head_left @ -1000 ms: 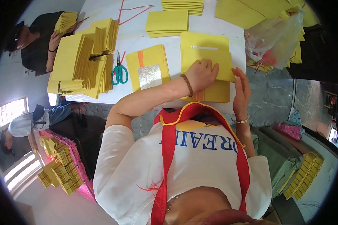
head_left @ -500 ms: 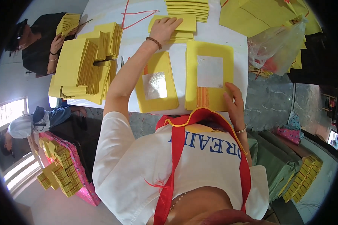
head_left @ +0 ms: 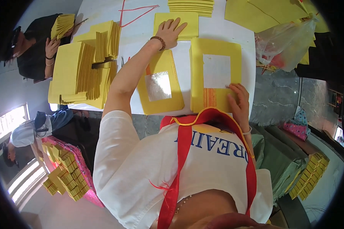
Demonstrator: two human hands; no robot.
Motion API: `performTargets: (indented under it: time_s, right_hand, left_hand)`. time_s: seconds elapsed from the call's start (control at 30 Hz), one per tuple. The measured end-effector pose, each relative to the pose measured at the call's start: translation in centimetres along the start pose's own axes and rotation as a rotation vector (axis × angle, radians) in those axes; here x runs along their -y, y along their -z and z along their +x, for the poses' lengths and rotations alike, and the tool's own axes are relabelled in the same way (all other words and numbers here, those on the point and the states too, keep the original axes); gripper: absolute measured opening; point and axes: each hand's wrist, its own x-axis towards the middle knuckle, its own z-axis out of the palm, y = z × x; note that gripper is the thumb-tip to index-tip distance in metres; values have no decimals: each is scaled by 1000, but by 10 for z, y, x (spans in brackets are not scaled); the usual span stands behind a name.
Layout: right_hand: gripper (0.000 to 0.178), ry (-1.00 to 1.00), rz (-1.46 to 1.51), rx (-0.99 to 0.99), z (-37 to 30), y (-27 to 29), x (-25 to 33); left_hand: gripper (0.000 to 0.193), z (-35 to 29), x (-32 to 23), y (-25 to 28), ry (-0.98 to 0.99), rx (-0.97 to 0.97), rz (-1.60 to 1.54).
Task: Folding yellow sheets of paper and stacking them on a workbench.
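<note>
Under left hand (head_left: 169, 33): one folded yellow pile (head_left: 191, 31), upper middle of white tabletop (head_left: 135, 40). Laid palm-down on it, fingers spread wide, nothing visibly gripped. Just beyond: one layered yellow pile (head_left: 190, 7), cut off by the top of the view. Closer to the body, two flat yellow stacks, each topped with one pale foil square: wide stack (head_left: 216, 45) roughly straight, tilted stack (head_left: 160, 64) slightly turned, partly behind the left forearm. At the wide stack's right edge, right hand (head_left: 240, 100): fingers half bent, loosely open, tips touching, no grip seen.

Edges: both flat stacks close to the near table edge. Between them, one narrow white strip; right of the wide stack, another, partly blocked by right hand. More open room right of the folded pile and left of it, below one red cord (head_left: 140, 16).

Far left: standing yellow bundles (head_left: 70, 68), too overlapped to count. Beyond, one co-worker (head_left: 38, 49) with one yellow fan of sheets (head_left: 62, 26). Lower left: a second person (head_left: 26, 133), one pink cover (head_left: 80, 160), many small yellow blocks. Upper right, at the table edge: one clear plastic bag (head_left: 284, 45). Lower right: green-covered heap (head_left: 283, 160).
</note>
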Motion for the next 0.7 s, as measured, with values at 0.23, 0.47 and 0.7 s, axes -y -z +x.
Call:
performTargets:
  time_s: [0.23,0.47,0.7]
  right_hand:
    - [27,-211,427,-156,-7,0,-16]
    - [27,-185,503,-169,-9,4,-21]
    - [27,-151,332,-150,-8,6,-27]
  left_hand:
    - [77,-1,-1,-1,11,41,-22]
    - [77,-4,0,26,-23,101,-70]
    - [64,-23,-31,57,-2,-15,-176]
